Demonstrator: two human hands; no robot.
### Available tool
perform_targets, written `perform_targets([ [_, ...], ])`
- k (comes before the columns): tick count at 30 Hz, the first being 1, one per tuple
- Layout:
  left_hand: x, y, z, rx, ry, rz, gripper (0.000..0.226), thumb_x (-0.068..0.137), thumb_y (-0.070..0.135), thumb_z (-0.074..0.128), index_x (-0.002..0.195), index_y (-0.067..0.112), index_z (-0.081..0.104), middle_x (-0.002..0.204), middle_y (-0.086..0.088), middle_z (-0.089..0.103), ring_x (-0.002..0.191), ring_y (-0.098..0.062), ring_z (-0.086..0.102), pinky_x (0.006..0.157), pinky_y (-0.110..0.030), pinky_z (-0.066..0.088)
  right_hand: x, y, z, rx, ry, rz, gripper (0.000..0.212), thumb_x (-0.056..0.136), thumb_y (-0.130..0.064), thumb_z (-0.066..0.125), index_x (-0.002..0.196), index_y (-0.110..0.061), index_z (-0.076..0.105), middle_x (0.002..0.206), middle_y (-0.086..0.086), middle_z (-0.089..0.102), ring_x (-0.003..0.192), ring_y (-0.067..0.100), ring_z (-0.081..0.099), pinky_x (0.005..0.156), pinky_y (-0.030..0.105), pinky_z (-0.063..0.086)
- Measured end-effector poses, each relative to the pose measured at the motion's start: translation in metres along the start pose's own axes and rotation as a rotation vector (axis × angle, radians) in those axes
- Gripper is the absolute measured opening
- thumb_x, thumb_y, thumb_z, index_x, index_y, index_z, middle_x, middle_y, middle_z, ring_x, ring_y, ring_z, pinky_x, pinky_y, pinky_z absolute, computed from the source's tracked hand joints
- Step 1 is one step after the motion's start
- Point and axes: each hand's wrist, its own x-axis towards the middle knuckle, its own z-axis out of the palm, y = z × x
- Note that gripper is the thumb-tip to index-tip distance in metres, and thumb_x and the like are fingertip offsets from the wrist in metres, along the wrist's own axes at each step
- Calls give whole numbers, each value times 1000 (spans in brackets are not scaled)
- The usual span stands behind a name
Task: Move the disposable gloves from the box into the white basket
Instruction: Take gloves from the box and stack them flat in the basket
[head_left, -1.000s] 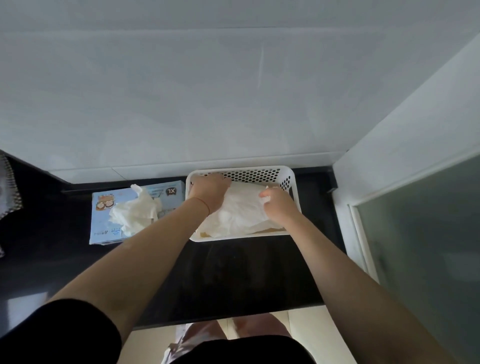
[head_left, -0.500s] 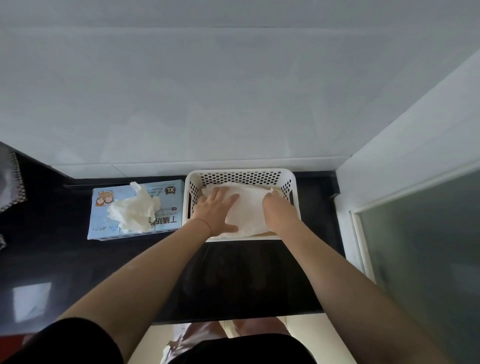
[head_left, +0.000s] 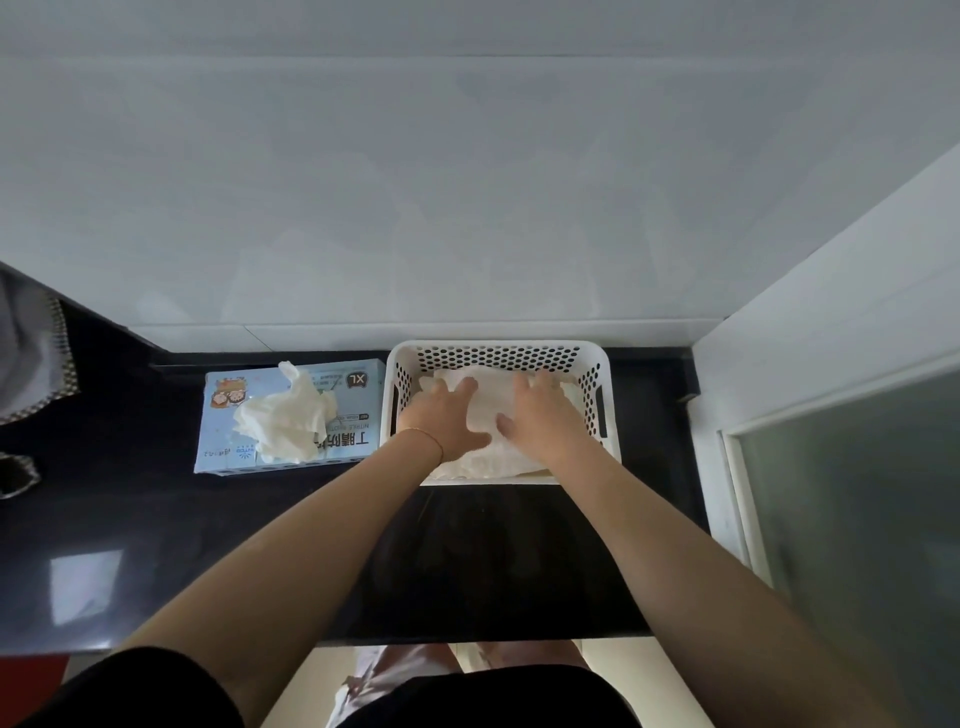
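A white perforated basket (head_left: 498, 349) stands on the black counter against the back wall. A flat pile of white disposable gloves (head_left: 491, 402) lies inside it. My left hand (head_left: 444, 418) and my right hand (head_left: 543, 415) both rest palm down on the pile, fingers spread, gripping nothing. To the left lies the light blue glove box (head_left: 353, 387), marked XL. A crumpled bunch of white gloves (head_left: 288, 421) sticks out of the box's top opening.
The black counter (head_left: 156, 519) runs left and toward me, with its front edge near my body. A white wall panel and frosted glass door (head_left: 852, 493) close off the right side. A grey cloth (head_left: 31, 358) hangs at the far left.
Both hands have gone from holding the glove pile to lying flat on it inside the basket. The right hand opened and moved inward. The pile now lies lower.
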Motion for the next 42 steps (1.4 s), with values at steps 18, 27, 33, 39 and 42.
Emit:
perform_targets([
  [18,1,-18,-33,-132,-100,72,46,93,40,56,137,29,48,140,-7,51,114,-27,57,96,-39,49,-2,-18,-27,-122,58,76,32,93,-7,47,124,-9,53,110,8,63,102,29,61,81,37,48],
  [27,-66,-126,-94,-358,421,-114,14,90,28,53,90,24,66,91,3,67,83,-22,61,70,-30,51,-7,-164,-31,442,-82,-207,23,83,-36,73,97,-22,61,86,-12,55,81,12,56,65,25,39],
  [33,-83,-187,-96,-371,204,3,32,79,37,72,107,25,62,103,4,53,93,-16,54,81,-29,46,-3,-206,-9,285,23,-174,3,87,-20,61,89,-17,62,90,-3,63,83,20,60,70,33,48],
  [39,-78,-207,-81,-299,216,-25,53,78,43,75,124,26,54,120,0,49,98,-19,58,84,-36,53,1,-218,-33,417,206,-148,16,95,-15,51,90,-8,65,87,0,62,79,16,57,72,31,46],
  [42,-75,-214,-80,-312,299,-71,33,87,41,64,114,23,62,110,1,57,80,-17,60,68,-31,50,0,-226,-48,548,259,-136,12,97,-15,49,93,-10,59,86,-4,56,75,9,51,65,25,39],
])
